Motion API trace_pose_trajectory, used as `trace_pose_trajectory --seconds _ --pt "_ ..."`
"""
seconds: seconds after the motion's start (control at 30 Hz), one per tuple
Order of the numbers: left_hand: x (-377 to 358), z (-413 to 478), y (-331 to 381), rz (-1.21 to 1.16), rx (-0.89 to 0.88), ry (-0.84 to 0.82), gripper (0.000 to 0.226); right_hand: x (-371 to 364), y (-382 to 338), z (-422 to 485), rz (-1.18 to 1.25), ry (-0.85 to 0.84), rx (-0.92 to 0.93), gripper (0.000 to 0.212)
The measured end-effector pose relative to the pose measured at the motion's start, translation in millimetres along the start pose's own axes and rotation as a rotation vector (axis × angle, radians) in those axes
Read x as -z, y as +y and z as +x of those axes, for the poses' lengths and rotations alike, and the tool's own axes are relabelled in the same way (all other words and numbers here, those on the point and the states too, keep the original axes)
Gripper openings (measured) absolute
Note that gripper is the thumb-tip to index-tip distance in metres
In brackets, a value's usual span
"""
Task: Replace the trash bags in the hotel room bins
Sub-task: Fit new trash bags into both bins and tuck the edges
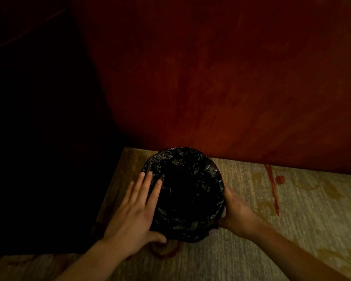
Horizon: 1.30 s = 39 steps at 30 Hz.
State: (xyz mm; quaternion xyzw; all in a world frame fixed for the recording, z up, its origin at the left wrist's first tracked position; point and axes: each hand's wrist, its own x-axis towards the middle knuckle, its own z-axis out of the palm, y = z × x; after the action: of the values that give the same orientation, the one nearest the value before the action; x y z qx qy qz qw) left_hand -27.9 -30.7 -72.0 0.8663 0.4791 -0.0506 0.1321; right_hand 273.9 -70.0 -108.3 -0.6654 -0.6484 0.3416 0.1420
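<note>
A small round bin (223, 213) stands on the carpet, lined with a crinkled black trash bag (185, 191) that is folded over its rim and hides nearly all of the bin. My left hand (137, 209) lies flat against the bag's left side, fingers straight and spread, thumb under the near edge. My right hand (236, 211) cups the bin's right side, fingers wrapped around the bag-covered wall. The inside of the bag is dark and nothing shows in it.
A beige carpet (292, 209) with red and yellow marks covers the floor. A dark red wooden panel (211, 78) rises right behind the bin. Dark furniture or shadow (39, 138) fills the left side.
</note>
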Motion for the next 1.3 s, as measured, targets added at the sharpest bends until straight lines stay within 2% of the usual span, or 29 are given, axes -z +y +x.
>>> trace_pose_trajectory --seconds 0.1,0.17,0.23,0.3,0.4,0.47,0.53,0.63,0.73,0.77,0.83,0.93,1.07,1.17,1.23,1.3 --pt "-0.4 0.0 -2.7 0.067 0.017 -0.046 0.15 -4.7 4.9 3.1 -0.085 0.049 0.054 0.117" --pt "5.9 -0.9 -3.3 0.062 -0.059 -0.021 0.144 -0.9 6.5 1.2 -0.053 0.074 0.083 0.116" --pt "20.5 -3.0 -1.6 0.019 -0.147 -0.028 0.127 3.0 11.7 -6.3 -0.037 0.08 0.066 0.119" --pt "31.1 -0.6 4.3 -0.008 -0.212 0.078 0.103 0.4 16.4 -17.4 -0.006 0.096 0.042 0.125" --pt "21.2 11.6 10.2 -0.001 -0.15 0.122 0.091 -19.7 18.1 -24.6 0.096 0.113 0.054 0.134" --pt "10.6 26.4 10.4 -0.004 -0.051 0.159 0.092 -35.4 16.4 -19.8 0.218 0.109 0.031 0.129" --pt "3.8 38.9 8.5 -0.048 0.047 0.175 0.097 -45.1 21.4 -13.7 0.342 0.192 0.005 0.1" --pt "-1.4 47.2 7.5 -0.102 0.113 0.194 0.104 -43.2 42.9 -15.0 0.424 0.336 -0.051 0.033" --pt "-2.5 46.0 7.5 -0.057 0.115 0.186 0.108 -25.7 62.4 -25.1 1.015 0.236 -0.18 0.017" --pt "-2.1 45.0 7.5 -0.046 0.114 0.188 0.108 -21.6 67.3 -26.9 1.219 0.166 -0.229 0.016" --pt "-2.1 43.2 6.9 -0.036 0.11 0.198 0.108 -19.2 70.4 -23.8 1.459 0.023 -0.266 0.025" --pt "-1.9 42.9 6.4 -0.037 0.118 0.202 0.108 -24.6 75.7 -14.3 1.595 -0.116 -0.225 0.032" --pt "-3.2 44.9 6.1 -0.009 0.126 0.178 0.107 -21.5 88.1 -13.0 1.503 -0.209 -0.128 0.044" --pt "-4.6 45.7 5.7 0.0 0.119 0.173 0.105 -11.8 88.6 -8.1 1.301 -0.121 -0.173 0.04" --pt "-5.7 47.7 4.9 0.007 0.126 0.18 0.106 -11.4 84.6 -0.2 1.254 -0.112 -0.182 0.038" --pt "-7.6 50.8 3.6 0.042 0.148 0.181 0.107 -24.7 83.4 9.0 1.255 -0.129 -0.241 0.044"
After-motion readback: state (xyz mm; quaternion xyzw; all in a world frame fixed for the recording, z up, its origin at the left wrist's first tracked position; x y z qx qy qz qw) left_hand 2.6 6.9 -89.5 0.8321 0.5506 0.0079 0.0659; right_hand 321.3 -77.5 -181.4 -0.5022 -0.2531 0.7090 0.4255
